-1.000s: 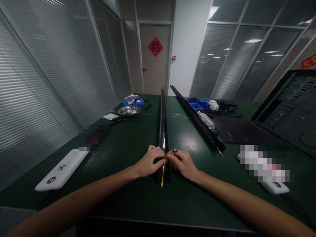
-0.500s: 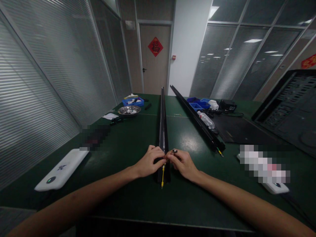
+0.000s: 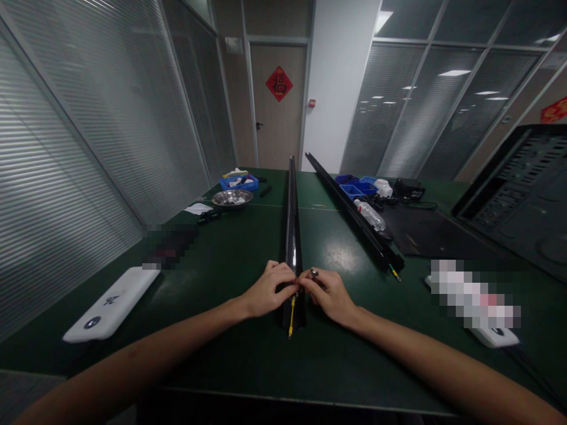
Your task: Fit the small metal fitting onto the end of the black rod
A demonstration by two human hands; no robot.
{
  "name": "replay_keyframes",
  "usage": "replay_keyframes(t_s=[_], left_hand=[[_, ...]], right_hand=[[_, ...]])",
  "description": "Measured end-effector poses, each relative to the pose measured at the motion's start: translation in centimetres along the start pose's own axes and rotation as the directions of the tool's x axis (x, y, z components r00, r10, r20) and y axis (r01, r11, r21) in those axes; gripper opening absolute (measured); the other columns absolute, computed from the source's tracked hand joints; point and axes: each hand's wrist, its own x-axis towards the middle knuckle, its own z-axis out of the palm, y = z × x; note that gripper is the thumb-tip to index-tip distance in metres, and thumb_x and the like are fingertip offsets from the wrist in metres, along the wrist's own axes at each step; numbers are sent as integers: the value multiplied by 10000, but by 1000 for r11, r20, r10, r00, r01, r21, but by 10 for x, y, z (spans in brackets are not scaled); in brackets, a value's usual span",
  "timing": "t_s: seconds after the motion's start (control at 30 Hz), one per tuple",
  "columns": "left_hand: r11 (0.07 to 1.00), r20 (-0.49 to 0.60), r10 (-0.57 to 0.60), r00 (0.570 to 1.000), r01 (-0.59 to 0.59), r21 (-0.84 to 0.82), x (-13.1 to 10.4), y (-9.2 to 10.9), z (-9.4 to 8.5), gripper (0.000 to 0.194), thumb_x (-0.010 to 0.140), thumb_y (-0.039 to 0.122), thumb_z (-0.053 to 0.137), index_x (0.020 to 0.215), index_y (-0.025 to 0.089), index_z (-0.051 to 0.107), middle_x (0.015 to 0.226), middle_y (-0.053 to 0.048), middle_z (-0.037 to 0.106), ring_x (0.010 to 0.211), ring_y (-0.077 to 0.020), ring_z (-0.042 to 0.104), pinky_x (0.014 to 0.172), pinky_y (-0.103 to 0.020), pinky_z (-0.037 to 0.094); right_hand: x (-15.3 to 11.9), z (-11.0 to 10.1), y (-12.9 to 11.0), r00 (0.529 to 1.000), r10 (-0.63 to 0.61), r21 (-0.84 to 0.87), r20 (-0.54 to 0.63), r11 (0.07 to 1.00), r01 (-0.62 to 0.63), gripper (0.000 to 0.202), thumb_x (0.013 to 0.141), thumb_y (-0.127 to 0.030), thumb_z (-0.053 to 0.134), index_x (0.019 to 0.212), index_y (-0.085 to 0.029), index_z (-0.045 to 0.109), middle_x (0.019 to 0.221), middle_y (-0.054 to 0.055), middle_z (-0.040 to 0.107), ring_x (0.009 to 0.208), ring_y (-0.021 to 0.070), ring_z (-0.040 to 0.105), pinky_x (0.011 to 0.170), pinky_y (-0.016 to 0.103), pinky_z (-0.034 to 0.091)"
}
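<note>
A long black channel (image 3: 291, 224) lies lengthwise on the green table (image 3: 230, 254). Over its near end, my left hand (image 3: 271, 289) and my right hand (image 3: 326, 294) meet with fingertips pinched close together. What the left fingertips hold is too small to make out. Between the right fingertips, too, any held part is hidden; a small dark metallic piece (image 3: 314, 273) shows at the right index finger. Just below the fingertips a yellow wire (image 3: 292, 316) with a ring terminal runs along the channel toward me.
A second black channel (image 3: 349, 209) lies slantwise at right, beside a plastic bottle (image 3: 371, 216) and blue bins (image 3: 364, 188). Back left are a metal bowl (image 3: 231, 199) and a blue tray (image 3: 239, 183). White devices (image 3: 110, 304) lie at both sides. A large black panel (image 3: 522, 200) stands far right.
Both hands stay at the same spot with almost no movement. The yellow wire and the metallic piece at the right finger have shifted very slightly.
</note>
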Motion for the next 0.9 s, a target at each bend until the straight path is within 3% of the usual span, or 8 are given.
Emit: replay_keyframes(t_s=[0.9], left_hand=[[1000, 16, -21, 1000, 21, -5, 0, 3, -2, 195, 1035, 280, 502, 977, 203, 672, 969, -23, 673, 1013, -215, 566, 940, -370, 325]], right_hand=[[2, -1, -1, 999, 28, 8, 17, 1000, -28, 344, 1051, -430, 532, 960, -161, 727, 742, 1, 613, 527, 102, 544, 500, 214, 435]])
